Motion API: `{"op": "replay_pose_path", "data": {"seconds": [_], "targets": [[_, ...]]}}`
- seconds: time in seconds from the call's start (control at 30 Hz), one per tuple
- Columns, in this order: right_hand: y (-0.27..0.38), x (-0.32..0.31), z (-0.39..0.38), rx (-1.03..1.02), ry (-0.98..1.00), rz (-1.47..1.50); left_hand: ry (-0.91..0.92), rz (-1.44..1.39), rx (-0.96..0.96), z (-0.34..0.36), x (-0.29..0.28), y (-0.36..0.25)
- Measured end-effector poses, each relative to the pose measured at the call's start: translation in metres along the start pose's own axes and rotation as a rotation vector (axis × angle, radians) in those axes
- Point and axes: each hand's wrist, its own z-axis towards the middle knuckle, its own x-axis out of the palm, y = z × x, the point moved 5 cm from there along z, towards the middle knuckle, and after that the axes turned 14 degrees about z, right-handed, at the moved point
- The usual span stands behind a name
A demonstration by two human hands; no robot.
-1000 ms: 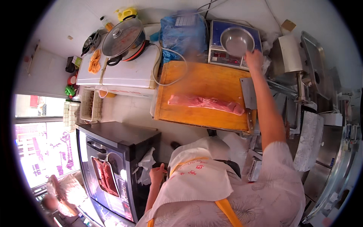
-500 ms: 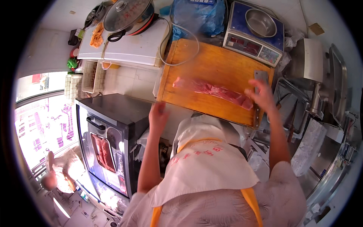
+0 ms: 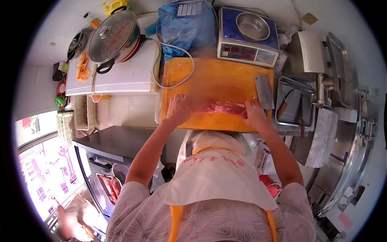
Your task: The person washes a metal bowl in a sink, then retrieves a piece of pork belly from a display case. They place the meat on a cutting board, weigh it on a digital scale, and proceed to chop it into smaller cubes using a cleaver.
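A long strip of pink raw meat (image 3: 221, 107) lies crosswise on the wooden cutting board (image 3: 217, 76). My left hand (image 3: 179, 108) is at its left end, fingers curled onto it, partly behind a hazy blur. At the other end my right hand (image 3: 254, 113) grips the meat between thumb and fingers. A wide cleaver (image 3: 264, 89) lies flat along the board's right side, just beside my right hand.
Behind the board stand a scale (image 3: 246, 53) with a steel bowl (image 3: 252, 26) and a blue bag (image 3: 173, 24). A lidded pan (image 3: 115, 36) and cord sit at back left. Trays with tools (image 3: 294, 101) and a grinder (image 3: 320, 86) are right; a dark fridge (image 3: 113, 137) is lower left.
My right hand has come down from the bowl on the scale to the meat's right end. My left hand has risen from beside the fridge onto the meat's left end.
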Motion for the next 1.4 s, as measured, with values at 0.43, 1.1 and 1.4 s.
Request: {"op": "replay_pose_path", "data": {"seconds": [0.43, 1.1, 1.4], "targets": [[0.0, -0.104, 0.003, -0.025, -0.018, 0.516, 0.052, -0.235, -0.024, 0.015, -0.09, -0.058], [-0.116, -0.339, 0.245, -0.01, -0.256, 0.219, -0.002, 0.203, 0.1, 0.34, -0.241, -0.194], [-0.109, -0.32, 0.28, 0.008, -0.109, 0.063, -0.006, 0.538, 0.155, 0.388, -0.193, -0.186]]}}
